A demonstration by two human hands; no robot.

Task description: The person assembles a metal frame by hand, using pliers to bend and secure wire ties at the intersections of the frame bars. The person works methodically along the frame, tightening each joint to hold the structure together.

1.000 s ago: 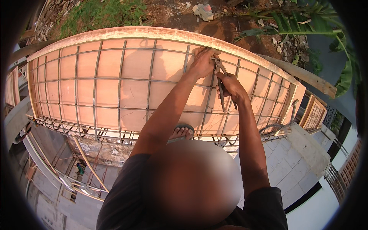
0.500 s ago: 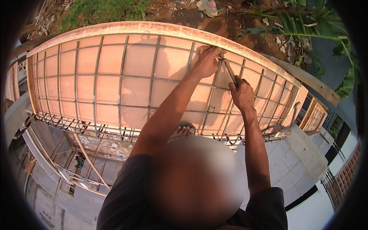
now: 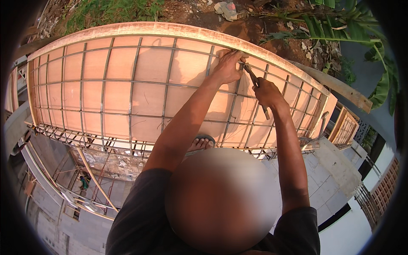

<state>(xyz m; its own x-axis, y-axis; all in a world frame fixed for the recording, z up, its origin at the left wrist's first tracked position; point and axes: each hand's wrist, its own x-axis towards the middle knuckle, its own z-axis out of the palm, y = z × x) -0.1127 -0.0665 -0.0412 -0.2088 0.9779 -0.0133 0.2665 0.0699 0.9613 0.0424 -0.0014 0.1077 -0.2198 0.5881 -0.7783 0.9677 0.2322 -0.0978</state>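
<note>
A grid of steel rebar (image 3: 131, 80) lies over pinkish plywood sheeting (image 3: 148, 100), and both my hands are at a bar crossing near its far edge. The fingers of my left hand (image 3: 229, 68) are drawn together beside that crossing; what they pinch is too small to make out. In my right hand (image 3: 268, 93) is a pair of dark pincers (image 3: 252, 75), gripped by the handles. Their jaws point up and left to the crossing, close to my left fingertips. One handle end sticks out below my right hand.
A raised wooden board (image 3: 140, 29) borders the far side of the plywood. Beyond it are soil, rubble and banana leaves (image 3: 340, 38). My sandalled foot (image 3: 202, 142) stands at the near edge. Below, at the left, are poles (image 3: 97, 180) and a grey paved floor.
My right hand has turned and risen slightly, and a pincer handle now shows below it. The left hand stays by the crossing. The whole view has shifted a little.
</note>
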